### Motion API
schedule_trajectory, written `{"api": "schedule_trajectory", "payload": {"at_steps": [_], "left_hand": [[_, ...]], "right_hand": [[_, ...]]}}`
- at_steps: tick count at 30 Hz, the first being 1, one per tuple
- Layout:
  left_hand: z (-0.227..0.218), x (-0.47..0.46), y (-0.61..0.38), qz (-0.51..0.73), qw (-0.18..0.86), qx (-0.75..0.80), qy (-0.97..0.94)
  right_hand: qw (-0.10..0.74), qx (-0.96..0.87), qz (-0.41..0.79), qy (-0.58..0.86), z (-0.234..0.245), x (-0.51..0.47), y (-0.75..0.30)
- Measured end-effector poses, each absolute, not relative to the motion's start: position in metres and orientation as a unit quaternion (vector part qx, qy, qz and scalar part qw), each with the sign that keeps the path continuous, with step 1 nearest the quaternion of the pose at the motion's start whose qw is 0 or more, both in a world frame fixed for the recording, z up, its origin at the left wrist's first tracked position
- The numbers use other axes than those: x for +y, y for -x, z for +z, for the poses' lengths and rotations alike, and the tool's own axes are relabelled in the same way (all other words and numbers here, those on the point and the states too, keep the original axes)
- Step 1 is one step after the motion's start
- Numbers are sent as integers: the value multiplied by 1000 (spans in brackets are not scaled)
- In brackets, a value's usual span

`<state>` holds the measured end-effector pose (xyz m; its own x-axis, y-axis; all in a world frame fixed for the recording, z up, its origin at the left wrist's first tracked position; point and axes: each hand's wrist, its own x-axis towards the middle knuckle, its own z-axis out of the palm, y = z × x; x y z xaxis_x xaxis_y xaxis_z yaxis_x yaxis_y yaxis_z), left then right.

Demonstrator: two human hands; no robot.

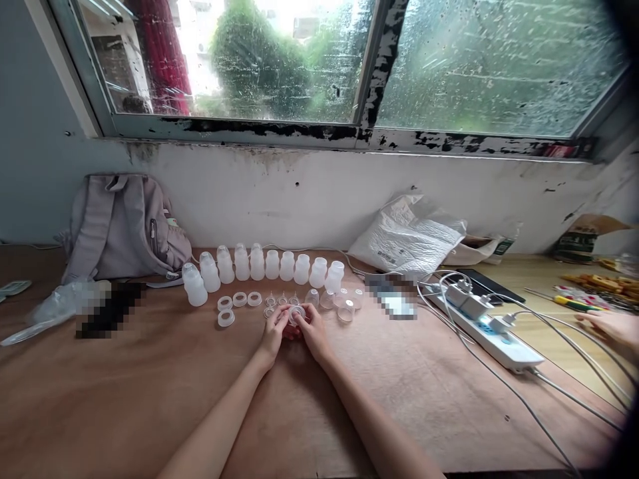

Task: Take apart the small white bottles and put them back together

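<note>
My left hand (pixel 273 334) and my right hand (pixel 313 330) meet over the table, fingers closed around a whitish bottle collar ring (pixel 297 311). Whether a teat sits inside the ring is too small to tell. Just beyond my fingers stand several clear teats (pixel 283 299). On the left lie several loose collar rings (pixel 226 318), and on the right several clear bottle caps (pixel 345 310). Behind these parts, frosted baby bottles (pixel 272 265) stand upright in a curved row. Those at the left have clear tops fitted; those at the right have bare necks.
A grey backpack (pixel 120 226) leans on the wall at left, beside a plastic bag (pixel 64 303). A silver mailer bag (pixel 409 233) rests at back right. Cables run from a white power strip (pixel 492 339). Another person's hand (pixel 606 329) is at far right, near a screwdriver (pixel 574 303).
</note>
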<state>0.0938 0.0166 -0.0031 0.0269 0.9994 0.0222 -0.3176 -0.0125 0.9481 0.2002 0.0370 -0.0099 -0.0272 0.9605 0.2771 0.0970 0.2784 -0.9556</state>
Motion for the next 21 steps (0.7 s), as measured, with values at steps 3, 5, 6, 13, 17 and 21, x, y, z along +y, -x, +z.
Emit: {"api": "schedule_trajectory", "payload": {"at_steps": [3, 5, 6, 13, 17, 21], "left_hand": [[-4, 17, -95, 569, 569, 406, -433], [-4, 17, -95, 570, 561, 411, -437], [-5, 18, -94, 572, 559, 413, -436], [-5, 20, -89, 567, 552, 427, -438], [-3, 17, -89, 554, 540, 435, -461], [-1, 17, -89, 548, 534, 430, -479]], "right_hand": [[538, -590, 405, 446, -9, 38, -201], [536, -593, 406, 443, -9, 38, -200], [533, -596, 409, 440, -9, 38, -200], [518, -610, 420, 428, -8, 36, -199], [530, -613, 383, 443, -7, 36, -199], [539, -603, 380, 449, -7, 37, -199]]}}
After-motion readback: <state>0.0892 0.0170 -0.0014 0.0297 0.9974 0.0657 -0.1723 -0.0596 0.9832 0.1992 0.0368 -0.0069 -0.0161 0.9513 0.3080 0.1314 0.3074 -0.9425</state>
